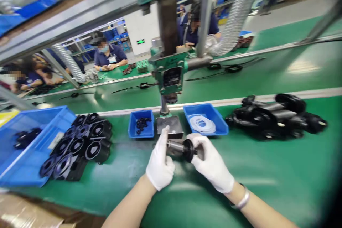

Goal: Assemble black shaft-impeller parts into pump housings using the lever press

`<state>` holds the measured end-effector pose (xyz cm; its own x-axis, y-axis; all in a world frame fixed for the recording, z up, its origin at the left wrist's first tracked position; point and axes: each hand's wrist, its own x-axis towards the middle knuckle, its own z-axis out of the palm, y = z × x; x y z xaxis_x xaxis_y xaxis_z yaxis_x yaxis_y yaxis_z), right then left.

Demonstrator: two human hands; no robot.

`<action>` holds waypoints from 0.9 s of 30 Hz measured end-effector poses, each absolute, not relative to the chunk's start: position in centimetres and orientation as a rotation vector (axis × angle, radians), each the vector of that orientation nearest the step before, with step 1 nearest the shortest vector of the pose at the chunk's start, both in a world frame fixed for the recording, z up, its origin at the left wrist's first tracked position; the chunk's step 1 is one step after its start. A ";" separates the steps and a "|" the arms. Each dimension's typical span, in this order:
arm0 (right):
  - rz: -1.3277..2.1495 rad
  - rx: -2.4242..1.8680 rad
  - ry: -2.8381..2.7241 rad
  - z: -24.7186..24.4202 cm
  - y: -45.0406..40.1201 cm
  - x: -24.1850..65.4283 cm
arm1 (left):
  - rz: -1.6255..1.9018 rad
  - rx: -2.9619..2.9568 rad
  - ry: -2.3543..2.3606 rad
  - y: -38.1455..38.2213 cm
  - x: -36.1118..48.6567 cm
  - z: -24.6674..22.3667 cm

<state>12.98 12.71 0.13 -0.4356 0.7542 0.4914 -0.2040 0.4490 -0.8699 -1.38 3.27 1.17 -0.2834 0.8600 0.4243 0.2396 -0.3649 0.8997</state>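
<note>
My left hand [160, 164], in a white glove, is closed on the left end of a metal cylinder with a black collar [176, 147]. My right hand [212, 162], gloved too, grips the same part at its right end, beyond the collar. The part lies roughly level just in front of a flat metal block [171, 125] at the foot of a green press [171, 74]. Fingers hide both ends of it. On the right lies a pile of similar black and silver parts [267, 115], somewhat blurred.
Behind my hands stand a small blue bin [130, 132] with black pieces and a blue tray [222, 125] with white rings [202, 124]. Stacked black housings [77, 145] sit left, beside a large blue crate [25, 172]. Several co-workers work across the bench.
</note>
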 end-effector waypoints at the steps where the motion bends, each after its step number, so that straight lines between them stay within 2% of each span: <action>1: 1.198 -0.498 -1.674 -0.1 12.9 13.0 | 1.709 1.506 1.397 3.2 -1.5 1.6; 4: 1.292 -0.551 -1.619 -0.7 13.7 13.2 | 1.886 1.418 1.563 1.7 -3.5 3.6; 7: 1.370 -0.550 -1.548 -0.8 13.9 13.3 | 2.002 1.317 2.153 -2.3 -8.1 5.0; 8: 1.390 -0.544 -1.529 -0.7 13.8 13.3 | 1.877 1.284 2.498 -4.0 -10.0 5.1; 9: 1.422 -0.538 -1.511 -0.6 13.7 13.2 | 1.610 1.231 2.849 -5.7 -12.0 5.1; 10: 1.471 -0.529 -1.491 -0.5 13.5 13.2 | 1.218 1.155 3.117 -7.4 -13.8 4.9; 12: 1.602 -0.503 -1.442 -0.2 13.2 13.0 | 0.482 1.163 3.302 -10.2 -16.8 4.5; 14: 1.724 -0.476 -1.396 -0.1 12.9 12.8 | 0.050 1.274 3.318 -12.1 -18.5 4.2; 17: 1.812 -0.460 -1.346 0.0 12.6 12.6 | -0.159 1.562 3.252 -12.8 -18.6 4.2; 23: 1.896 -0.431 -1.223 0.4 11.8 12.5 | 0.219 2.079 2.785 -10.0 -15.1 3.3; 27: 1.956 -0.361 -1.107 0.4 11.7 12.2 | 0.324 2.050 2.501 -7.3 -11.7 2.0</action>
